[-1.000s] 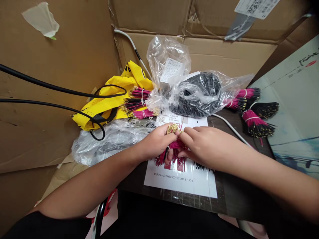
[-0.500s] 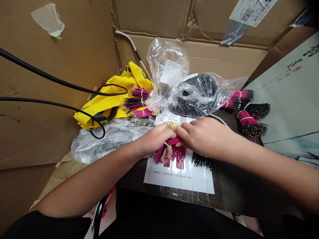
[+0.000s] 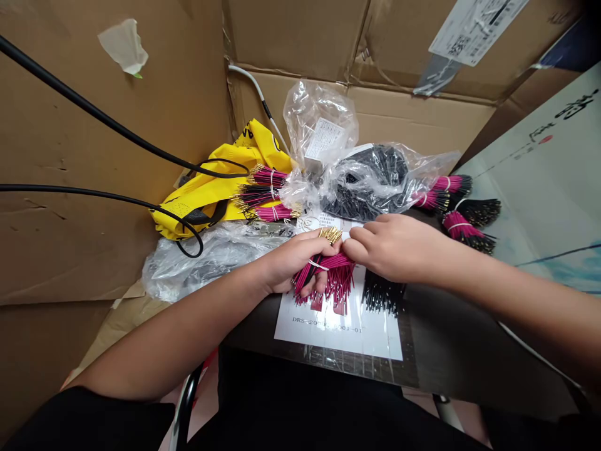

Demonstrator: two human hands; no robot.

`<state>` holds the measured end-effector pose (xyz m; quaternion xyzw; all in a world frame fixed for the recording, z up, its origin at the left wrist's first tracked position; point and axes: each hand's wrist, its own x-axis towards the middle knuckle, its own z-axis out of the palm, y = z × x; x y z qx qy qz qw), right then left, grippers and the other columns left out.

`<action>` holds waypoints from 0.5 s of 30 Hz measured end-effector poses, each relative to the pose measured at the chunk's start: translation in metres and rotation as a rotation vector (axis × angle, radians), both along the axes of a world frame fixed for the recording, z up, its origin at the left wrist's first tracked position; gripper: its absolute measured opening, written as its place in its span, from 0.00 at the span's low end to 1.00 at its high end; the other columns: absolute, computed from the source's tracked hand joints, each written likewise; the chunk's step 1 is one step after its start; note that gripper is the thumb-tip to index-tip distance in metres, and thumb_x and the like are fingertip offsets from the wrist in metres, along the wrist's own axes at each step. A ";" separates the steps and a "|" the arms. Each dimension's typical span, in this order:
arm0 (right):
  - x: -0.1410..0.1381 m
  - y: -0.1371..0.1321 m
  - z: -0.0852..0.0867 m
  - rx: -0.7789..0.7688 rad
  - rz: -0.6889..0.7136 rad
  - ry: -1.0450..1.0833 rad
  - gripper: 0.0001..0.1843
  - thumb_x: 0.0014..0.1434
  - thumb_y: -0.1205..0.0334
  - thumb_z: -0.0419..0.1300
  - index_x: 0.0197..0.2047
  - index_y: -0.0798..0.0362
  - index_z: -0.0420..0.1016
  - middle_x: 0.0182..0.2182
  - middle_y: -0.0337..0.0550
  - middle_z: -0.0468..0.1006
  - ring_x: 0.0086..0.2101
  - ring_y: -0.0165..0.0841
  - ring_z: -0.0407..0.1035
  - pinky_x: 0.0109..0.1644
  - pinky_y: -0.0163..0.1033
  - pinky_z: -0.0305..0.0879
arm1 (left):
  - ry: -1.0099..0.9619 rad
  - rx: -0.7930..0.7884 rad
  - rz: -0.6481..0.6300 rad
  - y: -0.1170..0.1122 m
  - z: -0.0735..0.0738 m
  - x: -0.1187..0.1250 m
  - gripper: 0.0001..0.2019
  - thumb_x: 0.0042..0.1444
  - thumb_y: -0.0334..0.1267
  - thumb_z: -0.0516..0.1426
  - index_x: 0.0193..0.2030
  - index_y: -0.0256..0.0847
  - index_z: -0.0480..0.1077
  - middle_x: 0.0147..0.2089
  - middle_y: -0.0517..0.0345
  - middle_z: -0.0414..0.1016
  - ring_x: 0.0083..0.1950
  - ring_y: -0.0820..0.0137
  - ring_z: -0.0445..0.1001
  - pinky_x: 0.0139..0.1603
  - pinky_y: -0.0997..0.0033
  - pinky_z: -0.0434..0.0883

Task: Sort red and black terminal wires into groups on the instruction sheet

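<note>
My left hand (image 3: 292, 263) is closed round a bundle of short pink wires (image 3: 328, 275) with gold pin ends, tied by a white band, held over a white printed sheet (image 3: 338, 326) on a dark table. My right hand (image 3: 394, 247) is closed too, its fingertips pinching the same bundle at its upper end, touching the left hand. Loose pink wires fan out below the grip. A spread of black wires (image 3: 381, 293) lies on the sheet just under my right hand.
Tied pink and black wire bundles (image 3: 263, 193) lie on a yellow bag (image 3: 211, 194) at left; others (image 3: 462, 216) sit at right. Clear plastic bags (image 3: 370, 178) hold black wires. Cardboard walls (image 3: 94, 188) surround the table, crossed by black cables (image 3: 117, 131).
Both hands stayed together on the pink bundle. The white band on the bundle and the black wires under my right hand now show more. The view shifted slightly.
</note>
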<state>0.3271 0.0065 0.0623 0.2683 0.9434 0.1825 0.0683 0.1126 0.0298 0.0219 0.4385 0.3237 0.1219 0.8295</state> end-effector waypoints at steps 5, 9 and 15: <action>0.018 0.008 0.011 -0.037 -0.050 0.001 0.15 0.68 0.71 0.46 0.33 0.51 0.68 0.26 0.41 0.71 0.24 0.31 0.56 0.33 0.44 0.45 | -0.119 -0.014 -0.030 0.002 0.003 -0.003 0.05 0.56 0.37 0.53 0.38 0.44 0.59 0.13 0.63 0.66 0.08 0.73 0.57 0.06 0.81 0.50; 0.043 0.017 0.014 -0.115 -0.127 0.101 0.16 0.69 0.69 0.45 0.31 0.50 0.65 0.26 0.40 0.68 0.24 0.32 0.52 0.34 0.43 0.44 | -0.137 -0.031 -0.015 0.006 0.004 -0.006 0.04 0.54 0.36 0.53 0.35 0.44 0.59 0.12 0.66 0.61 0.08 0.75 0.54 0.06 0.81 0.47; 0.062 0.026 0.001 -0.114 -0.205 0.122 0.12 0.66 0.68 0.48 0.31 0.51 0.65 0.25 0.40 0.67 0.23 0.31 0.48 0.33 0.44 0.38 | -0.058 0.072 0.213 0.010 0.002 -0.005 0.05 0.54 0.35 0.54 0.38 0.42 0.62 0.21 0.67 0.66 0.10 0.80 0.53 0.06 0.81 0.47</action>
